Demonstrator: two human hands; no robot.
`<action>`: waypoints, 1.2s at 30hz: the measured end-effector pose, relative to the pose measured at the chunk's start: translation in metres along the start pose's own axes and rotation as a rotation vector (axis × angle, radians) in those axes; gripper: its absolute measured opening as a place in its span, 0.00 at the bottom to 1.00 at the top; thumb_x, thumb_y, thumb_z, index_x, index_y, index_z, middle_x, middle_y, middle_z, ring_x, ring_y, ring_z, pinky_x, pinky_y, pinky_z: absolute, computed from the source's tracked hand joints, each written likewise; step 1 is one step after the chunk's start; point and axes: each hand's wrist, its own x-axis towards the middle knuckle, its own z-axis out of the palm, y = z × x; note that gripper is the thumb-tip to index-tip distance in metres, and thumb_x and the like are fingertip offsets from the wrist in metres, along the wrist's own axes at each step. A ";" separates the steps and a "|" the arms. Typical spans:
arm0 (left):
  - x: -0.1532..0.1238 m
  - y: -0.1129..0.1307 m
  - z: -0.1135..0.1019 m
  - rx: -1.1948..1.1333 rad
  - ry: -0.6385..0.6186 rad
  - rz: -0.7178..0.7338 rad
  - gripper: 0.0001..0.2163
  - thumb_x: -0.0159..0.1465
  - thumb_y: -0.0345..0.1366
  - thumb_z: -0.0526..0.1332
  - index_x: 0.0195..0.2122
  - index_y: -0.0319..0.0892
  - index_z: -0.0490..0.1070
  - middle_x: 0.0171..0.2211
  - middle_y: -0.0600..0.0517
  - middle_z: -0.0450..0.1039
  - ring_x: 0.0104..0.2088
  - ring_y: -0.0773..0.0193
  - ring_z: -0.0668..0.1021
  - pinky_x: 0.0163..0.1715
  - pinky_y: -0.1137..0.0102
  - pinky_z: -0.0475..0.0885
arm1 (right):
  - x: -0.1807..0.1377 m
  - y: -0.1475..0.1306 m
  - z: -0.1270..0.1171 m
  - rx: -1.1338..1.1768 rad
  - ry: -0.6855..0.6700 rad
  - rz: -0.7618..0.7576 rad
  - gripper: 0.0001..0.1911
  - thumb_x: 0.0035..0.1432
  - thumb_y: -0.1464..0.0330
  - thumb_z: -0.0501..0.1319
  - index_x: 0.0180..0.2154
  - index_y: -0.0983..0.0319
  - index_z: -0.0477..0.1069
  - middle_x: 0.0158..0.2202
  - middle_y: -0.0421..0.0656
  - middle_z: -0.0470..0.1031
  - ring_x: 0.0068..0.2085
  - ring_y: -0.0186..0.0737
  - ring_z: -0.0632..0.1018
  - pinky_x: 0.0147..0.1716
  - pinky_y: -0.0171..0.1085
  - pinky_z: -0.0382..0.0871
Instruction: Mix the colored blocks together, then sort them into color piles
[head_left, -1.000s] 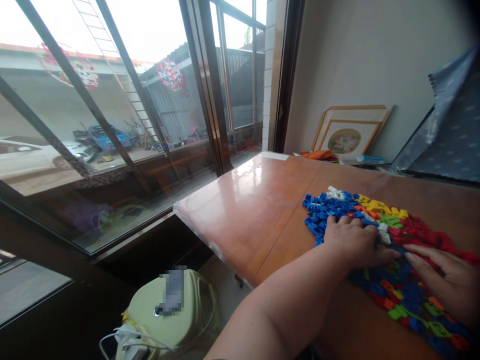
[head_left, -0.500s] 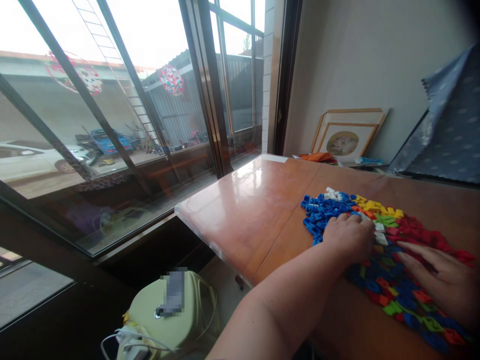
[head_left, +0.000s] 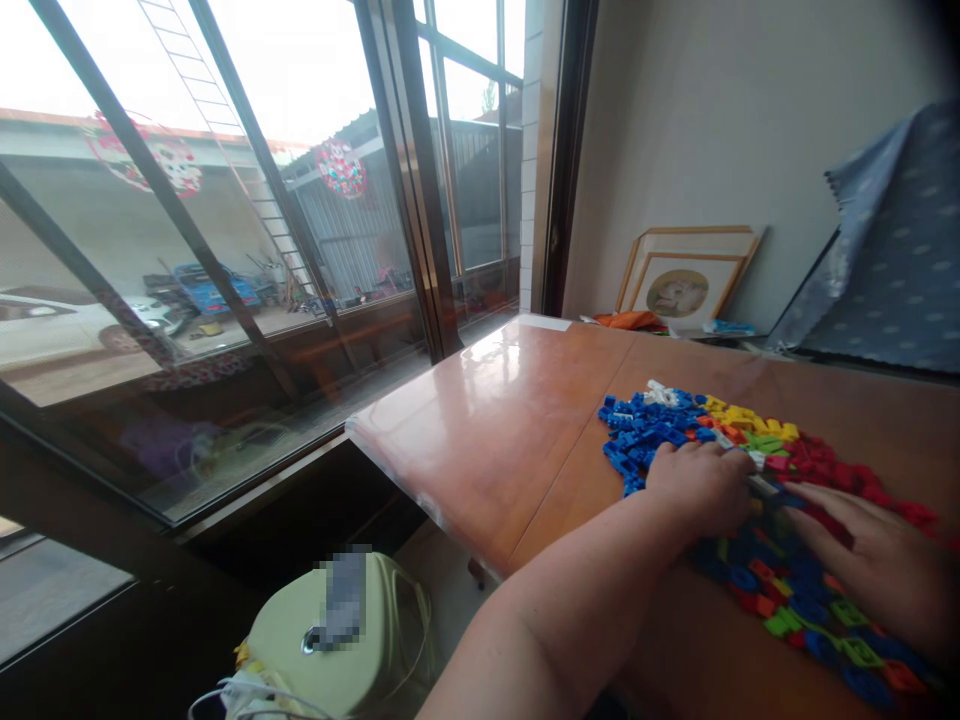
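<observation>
The pieces lay spread on the counter (head_left: pixel 555 440), and, taking their spread as a clock with twelve farthest from the person, colour seemed to be the reason for each one's place along the far side. Blue pieces (head_left: pixel 645 425) were bunched at ten to eleven, with a few white pieces (head_left: pixel 664 394) at their far edge; yellow pieces (head_left: pixel 750 418) sat at twelve, green pieces (head_left: pixel 766 442) just inside them, and red pieces (head_left: pixel 847 470) ran from one to two. Toward five the mixed pieces (head_left: pixel 810 600) lay jumbled, in no order I could make out. The left hand (head_left: pixel 701 485) was at ten, palm down with the fingers bent, a pose that suited small, low-lying parts; its fingertips were hidden from me, so I couldn't tell whether it pinched anything. The right hand (head_left: pixel 877 560) was low at four, thumb apart from the fingers, nothing visibly gripped, perhaps placed there so that both hands could reach the same middle. Off past eleven, frames (head_left: pixel 679 290) leaned against the wall (head_left: pixel 720 120), presumably for support, and a pale green box (head_left: pixel 322 640) stood between eight and nine, lower than the counter.
</observation>
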 end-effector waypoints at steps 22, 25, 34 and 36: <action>0.065 -0.024 -0.011 0.053 -0.171 -0.014 0.31 0.64 0.64 0.49 0.60 0.49 0.66 0.62 0.45 0.67 0.66 0.40 0.61 0.62 0.47 0.58 | -0.002 -0.024 -0.027 -0.096 -0.126 0.129 0.30 0.66 0.47 0.48 0.60 0.53 0.70 0.63 0.45 0.71 0.66 0.58 0.66 0.65 0.67 0.49; 0.047 -0.021 -0.019 0.025 -0.175 0.184 0.27 0.65 0.61 0.52 0.58 0.51 0.68 0.57 0.46 0.72 0.59 0.45 0.70 0.57 0.51 0.65 | -0.002 -0.020 -0.024 -0.091 -0.097 0.135 0.28 0.66 0.50 0.48 0.57 0.55 0.72 0.60 0.47 0.73 0.64 0.58 0.69 0.64 0.66 0.52; 0.052 -0.080 -0.056 -0.283 -0.010 -0.102 0.18 0.65 0.56 0.58 0.52 0.61 0.75 0.58 0.60 0.73 0.60 0.57 0.72 0.61 0.65 0.62 | -0.001 -0.019 -0.024 -0.071 -0.020 0.142 0.25 0.65 0.51 0.51 0.55 0.53 0.73 0.61 0.47 0.72 0.62 0.58 0.71 0.64 0.65 0.54; 0.064 -0.104 -0.057 -0.308 0.050 -0.214 0.21 0.71 0.55 0.48 0.56 0.55 0.73 0.59 0.54 0.73 0.61 0.55 0.70 0.63 0.62 0.61 | -0.001 -0.019 -0.022 -0.072 -0.015 0.151 0.26 0.65 0.50 0.51 0.57 0.53 0.72 0.62 0.47 0.71 0.63 0.58 0.69 0.64 0.65 0.55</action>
